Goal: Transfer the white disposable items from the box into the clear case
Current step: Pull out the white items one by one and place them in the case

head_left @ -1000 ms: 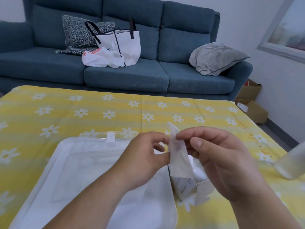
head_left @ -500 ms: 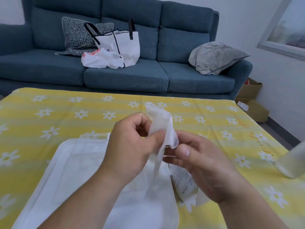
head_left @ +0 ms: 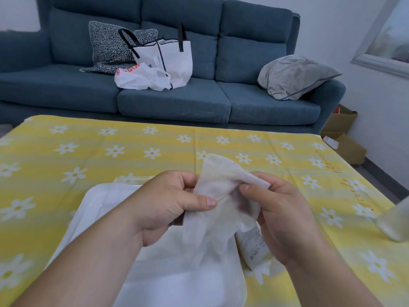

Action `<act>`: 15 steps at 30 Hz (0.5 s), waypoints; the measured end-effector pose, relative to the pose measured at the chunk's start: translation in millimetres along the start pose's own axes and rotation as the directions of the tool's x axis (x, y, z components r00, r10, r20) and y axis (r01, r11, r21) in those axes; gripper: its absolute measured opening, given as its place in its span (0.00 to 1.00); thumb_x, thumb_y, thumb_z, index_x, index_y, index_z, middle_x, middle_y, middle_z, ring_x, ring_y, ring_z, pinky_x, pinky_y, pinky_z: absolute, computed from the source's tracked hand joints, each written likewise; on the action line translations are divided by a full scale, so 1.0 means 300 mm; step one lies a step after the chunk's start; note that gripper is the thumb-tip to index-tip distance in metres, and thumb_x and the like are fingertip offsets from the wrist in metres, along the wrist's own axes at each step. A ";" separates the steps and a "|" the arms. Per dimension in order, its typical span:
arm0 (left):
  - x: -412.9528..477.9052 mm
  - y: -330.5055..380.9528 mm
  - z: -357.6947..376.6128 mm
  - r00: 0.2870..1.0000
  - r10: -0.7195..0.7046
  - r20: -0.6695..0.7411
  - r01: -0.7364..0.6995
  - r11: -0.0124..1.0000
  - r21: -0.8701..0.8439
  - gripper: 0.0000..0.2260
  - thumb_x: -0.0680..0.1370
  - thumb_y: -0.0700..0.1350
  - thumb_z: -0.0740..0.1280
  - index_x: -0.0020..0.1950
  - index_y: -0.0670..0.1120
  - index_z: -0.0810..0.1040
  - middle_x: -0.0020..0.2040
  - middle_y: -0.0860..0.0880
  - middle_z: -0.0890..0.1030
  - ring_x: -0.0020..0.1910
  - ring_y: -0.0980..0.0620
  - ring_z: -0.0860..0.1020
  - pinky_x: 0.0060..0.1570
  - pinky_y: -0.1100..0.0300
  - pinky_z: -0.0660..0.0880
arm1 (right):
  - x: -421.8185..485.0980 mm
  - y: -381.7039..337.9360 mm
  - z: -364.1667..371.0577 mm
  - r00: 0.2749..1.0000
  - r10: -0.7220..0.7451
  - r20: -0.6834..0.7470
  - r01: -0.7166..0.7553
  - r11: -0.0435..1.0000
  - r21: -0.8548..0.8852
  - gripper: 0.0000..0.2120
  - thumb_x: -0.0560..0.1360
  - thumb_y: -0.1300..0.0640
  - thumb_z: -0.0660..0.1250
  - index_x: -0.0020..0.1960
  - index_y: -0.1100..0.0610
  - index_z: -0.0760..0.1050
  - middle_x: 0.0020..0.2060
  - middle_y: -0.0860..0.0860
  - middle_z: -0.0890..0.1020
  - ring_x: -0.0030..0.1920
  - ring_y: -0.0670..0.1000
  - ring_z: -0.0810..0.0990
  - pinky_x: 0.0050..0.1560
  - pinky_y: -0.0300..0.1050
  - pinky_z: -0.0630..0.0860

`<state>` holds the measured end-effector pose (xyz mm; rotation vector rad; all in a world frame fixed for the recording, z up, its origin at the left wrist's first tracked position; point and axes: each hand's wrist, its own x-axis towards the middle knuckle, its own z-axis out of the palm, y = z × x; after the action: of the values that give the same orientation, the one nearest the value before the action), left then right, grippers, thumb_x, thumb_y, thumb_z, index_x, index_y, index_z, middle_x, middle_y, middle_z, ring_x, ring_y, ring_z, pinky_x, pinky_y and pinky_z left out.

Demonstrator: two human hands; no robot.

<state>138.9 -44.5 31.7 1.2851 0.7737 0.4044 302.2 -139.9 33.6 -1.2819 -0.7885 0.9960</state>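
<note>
A thin white disposable sheet (head_left: 218,189), half translucent, is held up over the table between both hands. My left hand (head_left: 170,202) pinches its left side with thumb and fingers. My right hand (head_left: 281,216) grips its right edge, thumb on top. The sheet's lower part hangs down over the clear case (head_left: 93,209), which lies open and flat below my forearms with white material inside. The small white box (head_left: 254,244) with printed text lies beside the case on the right, partly hidden behind my right hand.
The table wears a yellow cloth with white daisies (head_left: 115,149). A clear bottle (head_left: 394,222) lies at the right edge. Behind the table stands a blue sofa (head_left: 177,100) with a white tote bag (head_left: 168,60), a plastic bag and cushions. Cardboard boxes (head_left: 345,140) sit on the floor at right.
The sheet has come out of the box and been spread wider between my hands. Both hands rose and now hold it by opposite sides.
</note>
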 end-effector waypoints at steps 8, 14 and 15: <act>-0.004 -0.020 -0.034 0.958 0.091 0.270 -0.052 0.988 -0.148 0.29 0.66 0.54 0.79 0.64 0.44 0.81 0.59 0.39 0.83 0.58 0.40 0.81 0.61 0.46 0.73 | -0.013 -0.001 0.003 0.986 -0.039 0.163 0.031 0.998 0.056 0.12 0.70 0.66 0.68 0.52 0.61 0.84 0.47 0.73 0.82 0.44 0.65 0.80 0.48 0.60 0.77; 0.002 -0.031 -0.016 0.970 0.026 0.243 0.055 0.945 -0.322 0.18 0.73 0.47 0.69 0.59 0.40 0.83 0.57 0.37 0.84 0.52 0.43 0.84 0.49 0.53 0.81 | -0.009 -0.001 -0.007 0.978 -0.047 0.205 0.039 0.998 0.045 0.14 0.66 0.66 0.71 0.51 0.59 0.85 0.43 0.64 0.85 0.42 0.61 0.83 0.43 0.52 0.81; 0.001 -0.028 -0.015 0.974 0.039 0.223 0.038 0.944 -0.329 0.16 0.73 0.45 0.68 0.58 0.40 0.84 0.57 0.37 0.83 0.52 0.41 0.83 0.50 0.52 0.81 | -0.007 -0.002 -0.012 0.981 -0.054 0.188 0.049 0.998 0.031 0.14 0.65 0.67 0.72 0.50 0.59 0.85 0.42 0.63 0.85 0.41 0.60 0.83 0.41 0.51 0.81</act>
<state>134.7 -43.1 23.3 0.9933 0.4869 0.3630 304.7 -143.1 33.8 -1.1499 -0.9461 1.0941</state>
